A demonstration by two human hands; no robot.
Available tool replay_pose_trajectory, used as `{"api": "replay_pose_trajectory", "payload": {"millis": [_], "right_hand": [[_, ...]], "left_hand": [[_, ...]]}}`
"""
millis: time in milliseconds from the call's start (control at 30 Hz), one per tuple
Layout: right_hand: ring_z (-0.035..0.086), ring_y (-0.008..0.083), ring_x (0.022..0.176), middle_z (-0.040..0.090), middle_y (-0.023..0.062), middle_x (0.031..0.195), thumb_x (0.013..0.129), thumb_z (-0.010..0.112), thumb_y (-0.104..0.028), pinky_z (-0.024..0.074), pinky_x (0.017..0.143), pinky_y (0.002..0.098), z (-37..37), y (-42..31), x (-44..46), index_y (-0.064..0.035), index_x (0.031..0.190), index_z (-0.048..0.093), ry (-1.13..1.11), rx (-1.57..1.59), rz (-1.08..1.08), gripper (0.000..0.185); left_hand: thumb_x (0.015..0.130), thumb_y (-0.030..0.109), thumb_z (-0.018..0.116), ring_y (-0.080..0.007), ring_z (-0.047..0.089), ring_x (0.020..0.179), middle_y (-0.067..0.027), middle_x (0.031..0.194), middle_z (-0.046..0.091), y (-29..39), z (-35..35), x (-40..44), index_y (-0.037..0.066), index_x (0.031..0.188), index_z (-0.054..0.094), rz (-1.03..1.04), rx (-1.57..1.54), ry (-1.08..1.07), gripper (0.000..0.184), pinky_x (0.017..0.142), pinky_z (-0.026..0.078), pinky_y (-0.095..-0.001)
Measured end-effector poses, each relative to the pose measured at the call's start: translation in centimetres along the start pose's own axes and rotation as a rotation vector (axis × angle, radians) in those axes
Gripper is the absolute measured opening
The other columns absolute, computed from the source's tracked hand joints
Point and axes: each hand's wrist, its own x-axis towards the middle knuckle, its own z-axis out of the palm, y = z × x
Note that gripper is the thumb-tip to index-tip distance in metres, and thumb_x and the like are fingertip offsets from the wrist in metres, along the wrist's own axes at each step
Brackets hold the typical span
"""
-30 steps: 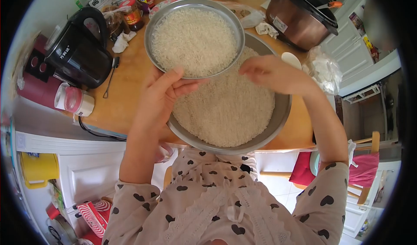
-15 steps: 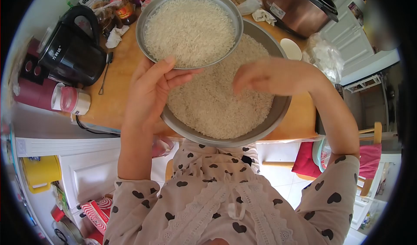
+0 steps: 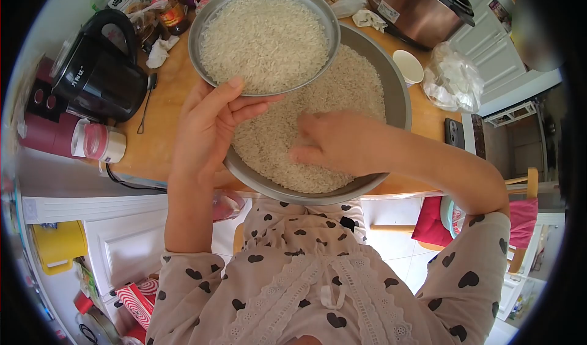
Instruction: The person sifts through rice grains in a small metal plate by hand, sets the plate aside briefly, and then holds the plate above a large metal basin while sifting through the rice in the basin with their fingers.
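Note:
My left hand (image 3: 213,117) is closed on the near edge of a round metal plate (image 3: 334,34), thumb over the rim and fingers beneath. White rice (image 3: 266,42) is spread across that plate, which is held over the far left part of a large metal basin (image 3: 400,97). More rice (image 3: 361,82) fills the basin. My right hand (image 3: 336,140) is low over the basin's rice, palm down, thumb and fingers apart. Its fingertips are slightly blurred, and I cannot tell whether they touch the grains.
Left of the basin stand a black electric kettle (image 3: 101,70), a long-handled utensil (image 3: 147,103) and a pink-and-white jar (image 3: 105,140). To the right are a white cup (image 3: 408,67), a plastic bag (image 3: 454,79) and a brown cooker (image 3: 419,12). Bottles and jars (image 3: 174,15) crowd the back left.
My right hand has moved left and lower over the basin's rice, and its thumb now shows apart from the fingers. My left hand still holds the plate in nearly the same place.

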Motion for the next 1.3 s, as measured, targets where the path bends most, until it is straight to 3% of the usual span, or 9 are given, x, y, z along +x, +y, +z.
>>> {"api": "replay_pose_trajectory", "payload": {"millis": [100,300,400,700,800,900,1000,1100,1300], "right_hand": [[0.061,0.0349,0.087,0.062,0.0178,0.096,0.088,0.054,-0.041,0.0484,0.074,0.0419,0.9,0.6,0.6,0.0011,0.106,0.053,-0.042,0.050,-0.154,0.046],[0.052,0.0146,0.062,0.055,0.0054,0.083,0.088,0.057,-0.032,0.0394,0.049,0.0251,0.3,2.6,1.2,-0.0017,0.104,0.057,-0.308,1.305,0.155,0.035],[0.041,0.0109,0.052,0.054,0.0049,0.079,0.090,0.055,-0.032,0.0301,0.045,0.0243,-0.4,2.8,-0.1,-0.0047,0.096,0.056,-0.278,1.460,0.082,0.028],[0.042,0.0106,0.052,0.055,0.0050,0.080,0.092,0.051,-0.025,0.0311,0.046,0.0219,-6.0,1.2,-2.2,-0.0038,0.092,0.058,-0.300,1.327,-0.072,0.023],[0.045,0.0111,0.055,0.055,0.0054,0.079,0.090,0.054,-0.022,0.0334,0.048,0.0225,-8.1,0.4,-1.1,-0.0009,0.093,0.059,-0.174,1.276,-0.108,0.022],[0.054,0.0149,0.063,0.059,0.0078,0.083,0.089,0.056,-0.019,0.0419,0.052,0.0258,-9.5,0.3,1.1,0.0021,0.097,0.059,-0.074,1.198,-0.236,0.022],[0.061,0.0150,0.072,0.063,0.0067,0.095,0.092,0.054,-0.026,0.0496,0.056,0.0272,-10.8,-0.6,2.4,-0.0002,0.106,0.060,-0.026,1.070,-0.264,0.030],[0.064,0.0192,0.088,0.062,0.0085,0.107,0.093,0.051,-0.026,0.0534,0.074,0.0309,-12.0,-1.0,3.0,0.0009,0.113,0.059,0.026,1.139,-0.280,0.035],[0.063,0.0203,0.095,0.061,0.0112,0.111,0.096,0.044,-0.034,0.0506,0.084,0.0306,-14.4,-0.1,2.3,0.0001,0.115,0.059,0.185,0.995,-0.291,0.042]], "left_hand": [[0.092,0.009,0.050,-0.0350,0.065,0.094,-0.0225,0.113,0.058,0.0,0.0,-0.1,-0.008,0.127,0.035,0.006,0.002,0.006,0.042,0.075,0.058,-0.0293],[0.092,0.011,0.051,-0.0325,0.064,0.096,-0.0210,0.114,0.058,0.2,0.1,-0.2,-0.006,0.127,0.035,-0.006,0.023,0.011,0.043,0.077,0.056,-0.0304],[0.092,0.013,0.053,-0.0306,0.064,0.097,-0.0195,0.115,0.058,0.3,0.0,-0.1,-0.005,0.128,0.036,-0.033,0.046,0.000,0.044,0.077,0.055,-0.0307],[0.090,0.017,0.056,-0.0265,0.064,0.095,-0.0150,0.118,0.056,0.1,0.1,-0.1,-0.001,0.132,0.036,-0.103,0.090,0.022,0.049,0.078,0.054,-0.0311],[0.090,0.017,0.057,-0.0260,0.064,0.095,-0.0140,0.118,0.056,0.3,0.1,-0.1,0.000,0.132,0.036,-0.143,0.097,-0.036,0.050,0.078,0.054,-0.0317],[0.089,0.018,0.058,-0.0253,0.064,0.096,-0.0132,0.117,0.057,0.5,0.0,-0.1,0.001,0.132,0.037,-0.187,0.101,-0.078,0.050,0.078,0.054,-0.0318],[0.089,0.018,0.059,-0.0248,0.064,0.096,-0.0129,0.117,0.057,0.7,0.0,-0.1,0.001,0.132,0.037,-0.211,0.093,-0.090,0.051,0.078,0.054,-0.0317],[0.089,0.018,0.059,-0.0249,0.064,0.096,-0.0131,0.117,0.057,0.6,0.0,-0.1,0.002,0.132,0.037,-0.208,0.084,-0.078,0.051,0.078,0.054,-0.0315],[0.089,0.016,0.057,-0.0249,0.064,0.096,-0.0135,0.118,0.057,0.8,0.1,-0.2,0.001,0.132,0.037,-0.196,0.075,-0.085,0.050,0.078,0.054,-0.0316]]}}
